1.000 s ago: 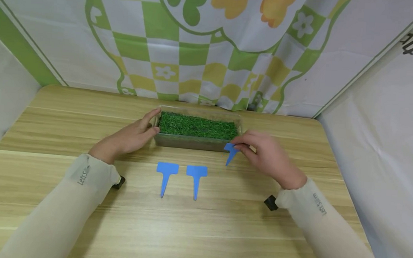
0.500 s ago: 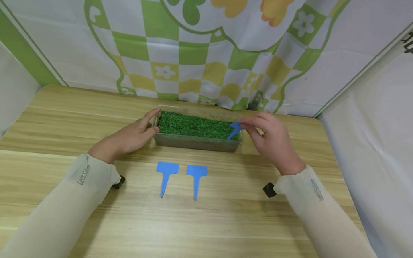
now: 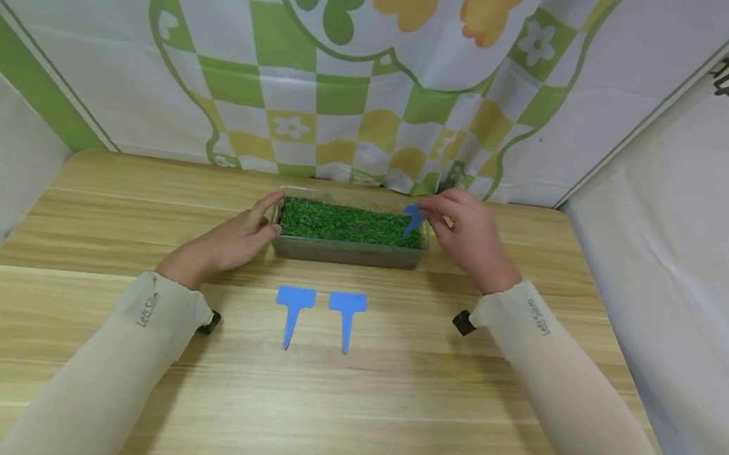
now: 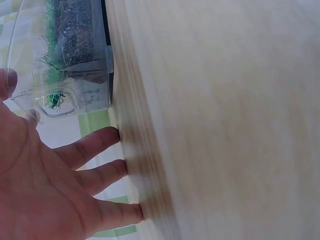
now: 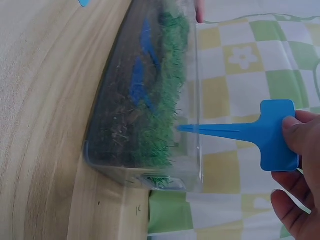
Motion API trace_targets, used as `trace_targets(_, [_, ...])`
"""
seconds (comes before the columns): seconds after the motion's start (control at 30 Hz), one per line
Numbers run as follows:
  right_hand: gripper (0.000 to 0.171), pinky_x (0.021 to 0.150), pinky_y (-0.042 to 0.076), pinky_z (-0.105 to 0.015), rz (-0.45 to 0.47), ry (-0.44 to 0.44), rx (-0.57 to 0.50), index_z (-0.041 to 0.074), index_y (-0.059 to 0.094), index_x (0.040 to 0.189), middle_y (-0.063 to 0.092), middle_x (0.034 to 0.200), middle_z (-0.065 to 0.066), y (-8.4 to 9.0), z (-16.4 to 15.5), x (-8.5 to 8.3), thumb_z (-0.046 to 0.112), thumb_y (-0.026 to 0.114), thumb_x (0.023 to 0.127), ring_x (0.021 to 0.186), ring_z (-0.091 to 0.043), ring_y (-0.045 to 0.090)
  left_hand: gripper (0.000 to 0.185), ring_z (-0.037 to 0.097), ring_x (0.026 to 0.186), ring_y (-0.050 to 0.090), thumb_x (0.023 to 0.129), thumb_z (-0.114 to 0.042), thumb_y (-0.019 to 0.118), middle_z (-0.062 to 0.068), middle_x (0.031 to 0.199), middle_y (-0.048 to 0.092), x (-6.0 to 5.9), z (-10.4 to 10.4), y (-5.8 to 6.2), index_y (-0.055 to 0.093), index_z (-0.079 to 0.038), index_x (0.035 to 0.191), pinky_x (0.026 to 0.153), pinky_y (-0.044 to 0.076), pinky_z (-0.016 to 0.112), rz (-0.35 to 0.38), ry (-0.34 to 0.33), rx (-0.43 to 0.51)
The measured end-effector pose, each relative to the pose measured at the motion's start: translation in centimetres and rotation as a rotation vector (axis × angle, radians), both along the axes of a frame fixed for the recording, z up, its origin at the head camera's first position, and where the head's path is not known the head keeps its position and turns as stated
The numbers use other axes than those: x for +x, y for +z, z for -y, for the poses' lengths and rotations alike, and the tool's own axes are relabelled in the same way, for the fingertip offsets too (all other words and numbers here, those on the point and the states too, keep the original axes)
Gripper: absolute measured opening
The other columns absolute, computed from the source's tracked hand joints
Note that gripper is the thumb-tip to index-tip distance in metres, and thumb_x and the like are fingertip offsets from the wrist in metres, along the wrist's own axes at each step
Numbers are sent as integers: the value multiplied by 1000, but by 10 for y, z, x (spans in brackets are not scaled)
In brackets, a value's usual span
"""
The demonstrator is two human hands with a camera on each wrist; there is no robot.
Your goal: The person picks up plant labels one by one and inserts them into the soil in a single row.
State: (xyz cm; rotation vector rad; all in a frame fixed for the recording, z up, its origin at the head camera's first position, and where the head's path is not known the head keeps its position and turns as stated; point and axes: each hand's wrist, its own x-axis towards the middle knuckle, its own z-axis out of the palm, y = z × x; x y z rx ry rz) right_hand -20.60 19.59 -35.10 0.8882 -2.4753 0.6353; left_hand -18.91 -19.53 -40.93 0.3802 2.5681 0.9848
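Note:
In the head view my right hand [image 3: 466, 227] pinches a blue T-shaped plant label [image 3: 412, 217] by its wide head. Its spike points down over the right end of artificial-looking green grass [image 3: 346, 223], which fills a clear plastic box [image 3: 344, 253]. The right wrist view shows the label [image 5: 275, 135] with its tip near the grass [image 5: 170, 100]; whether they touch I cannot tell. My left hand [image 3: 226, 242] rests at the box's left end, thumb and index finger touching it. Its other fingers extend to the tabletop in the left wrist view.
Two more blue labels [image 3: 295, 314] lie side by side on the wooden table [image 3: 352, 410], in front of the box. A checked, flowered cloth [image 3: 342, 92] hangs right behind the box. White sheets stand at both sides.
My right hand has lifted the label from the box's front right corner, up and back over the grass. The left hand, the box and the two lying labels have stayed put.

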Motion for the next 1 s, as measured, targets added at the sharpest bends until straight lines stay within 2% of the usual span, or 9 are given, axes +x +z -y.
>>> trace_targets(0.3, [16,64,42,-32,-27,31,5,12,79,107,69,88,-3,-6,8,-9,16,68,96,70,-16,53,64,47,146,28,106,-53,27,24,164,19,0,0,-1,-14,-50,155,113,23,71,-6,4,-2])
trace_targets(0.77, [19,65,43,-33,82,21,40,12,77,113,69,92,-2,-16,7,-15,17,65,98,71,-15,53,64,46,147,28,106,-53,27,23,165,15,-1,0,-2,-15,-50,155,114,21,70,-12,-2,-27])
trace_targets(1.0, [19,67,47,-34,65,13,53,13,77,113,67,90,-2,-17,10,-18,16,65,98,74,-16,55,65,47,146,28,106,-53,27,24,164,19,1,-1,0,-15,-50,155,114,22,71,-4,4,-25])
